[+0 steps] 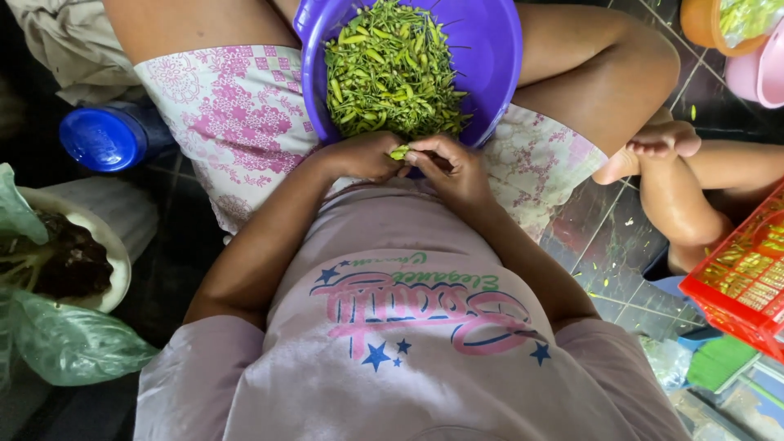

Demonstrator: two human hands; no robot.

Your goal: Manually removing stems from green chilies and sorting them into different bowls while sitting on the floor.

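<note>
A purple plastic bowl (490, 49) rests on my lap, heaped with small green chillies (392, 69). My left hand (363, 157) and my right hand (453, 170) meet at the bowl's near rim. Both pinch one green chilli (398, 152) between their fingertips. My knees spread to either side of the bowl, and I wear patterned pink-and-white shorts (237, 114) and a pale pink shirt.
Another person's bare foot and leg (661, 147) lie on the dark tiled floor at right. A red plastic crate (739, 282) stands beyond it. At left are a blue-lidded container (102, 137) and a white plant pot (114, 261). An orange bowl (702, 24) and a pink bowl (763, 69) sit top right.
</note>
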